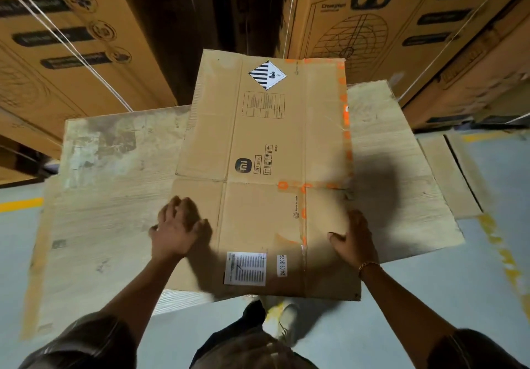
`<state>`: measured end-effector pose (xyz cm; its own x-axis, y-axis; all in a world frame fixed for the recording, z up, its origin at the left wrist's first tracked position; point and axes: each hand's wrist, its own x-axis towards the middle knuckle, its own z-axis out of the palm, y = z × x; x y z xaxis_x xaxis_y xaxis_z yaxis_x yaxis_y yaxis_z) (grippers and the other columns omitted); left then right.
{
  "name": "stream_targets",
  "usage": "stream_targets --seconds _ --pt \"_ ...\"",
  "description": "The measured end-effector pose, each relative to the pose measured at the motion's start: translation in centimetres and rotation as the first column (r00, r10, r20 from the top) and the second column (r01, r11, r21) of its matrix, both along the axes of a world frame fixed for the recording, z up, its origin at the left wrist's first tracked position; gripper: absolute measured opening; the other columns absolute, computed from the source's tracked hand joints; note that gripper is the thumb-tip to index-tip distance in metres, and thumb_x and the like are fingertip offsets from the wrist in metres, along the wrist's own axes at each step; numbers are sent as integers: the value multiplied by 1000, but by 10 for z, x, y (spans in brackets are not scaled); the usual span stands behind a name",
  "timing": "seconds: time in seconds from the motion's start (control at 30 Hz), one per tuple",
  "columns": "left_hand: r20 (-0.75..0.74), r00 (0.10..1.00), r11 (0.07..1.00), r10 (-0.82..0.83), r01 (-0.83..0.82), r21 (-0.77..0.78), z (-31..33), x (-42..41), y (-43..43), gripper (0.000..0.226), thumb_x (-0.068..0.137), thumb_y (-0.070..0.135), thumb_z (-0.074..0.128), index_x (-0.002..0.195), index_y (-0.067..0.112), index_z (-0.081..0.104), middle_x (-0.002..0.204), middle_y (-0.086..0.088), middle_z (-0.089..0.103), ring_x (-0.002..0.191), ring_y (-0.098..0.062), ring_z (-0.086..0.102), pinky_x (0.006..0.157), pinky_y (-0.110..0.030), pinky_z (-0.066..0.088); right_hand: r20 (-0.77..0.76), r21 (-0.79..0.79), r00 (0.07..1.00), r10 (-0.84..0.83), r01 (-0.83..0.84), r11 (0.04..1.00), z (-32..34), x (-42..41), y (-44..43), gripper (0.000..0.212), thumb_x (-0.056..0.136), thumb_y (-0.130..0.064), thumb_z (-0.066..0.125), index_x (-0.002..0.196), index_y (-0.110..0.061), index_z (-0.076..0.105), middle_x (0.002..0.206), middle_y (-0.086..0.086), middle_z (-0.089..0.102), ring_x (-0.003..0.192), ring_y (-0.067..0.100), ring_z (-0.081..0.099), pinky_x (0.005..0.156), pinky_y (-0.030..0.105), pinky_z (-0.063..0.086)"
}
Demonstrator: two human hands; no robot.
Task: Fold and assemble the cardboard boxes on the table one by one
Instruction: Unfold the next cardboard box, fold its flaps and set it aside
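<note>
Flattened cardboard box on the middle of the tabletop, reaching past the far edge and past the near edge at its near-right corner. Left hand at the box's near-left side, right hand at its near-right side. Behind the far edge, stacked cartons left and right. Just beside the right edge, another flat cardboard piece.
</note>
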<state>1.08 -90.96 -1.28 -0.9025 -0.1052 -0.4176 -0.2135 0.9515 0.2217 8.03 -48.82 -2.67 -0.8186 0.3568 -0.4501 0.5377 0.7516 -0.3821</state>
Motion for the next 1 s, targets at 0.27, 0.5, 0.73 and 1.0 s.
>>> stream_targets --seconds 0.27,0.5,0.73,1.0 --pt "295 739 677 605 -673 299 -14 16 -39 63 93 59 56 128 7 63 124 -21 66 114 -43 62 98 -51 53 166 -252 878 -448 477 842 -6 16 17 47 90 -47 67 113 -7 67 112 17 66 107 36 61 88 38 46" --pt "101 862 814 497 -504 290 9 54 -25 74 93 74 47 114 5 63 111 -16 64 105 -40 60 90 -44 46 216 -377 879 -424 476 795 -4 34 28 70 88 -58 61 119 4 67 118 23 68 115 41 61 90 37 45" --pt "-73 790 741 609 -534 406 41 116 10 69 90 70 56 78 2 60 75 -12 64 76 -33 60 71 -42 46 12 -186 914 -405 400 897 43 60 22 65 96 -56 55 118 4 67 122 27 65 114 44 59 95 42 45" --pt "-172 647 628 743 -586 512 61 193 11 78 84 81 54 76 4 60 70 -13 65 70 -33 62 68 -50 52 -207 -269 912 -355 295 917 84 89 17 77 83 -79 51 110 -9 70 110 17 71 106 38 63 98 49 50"
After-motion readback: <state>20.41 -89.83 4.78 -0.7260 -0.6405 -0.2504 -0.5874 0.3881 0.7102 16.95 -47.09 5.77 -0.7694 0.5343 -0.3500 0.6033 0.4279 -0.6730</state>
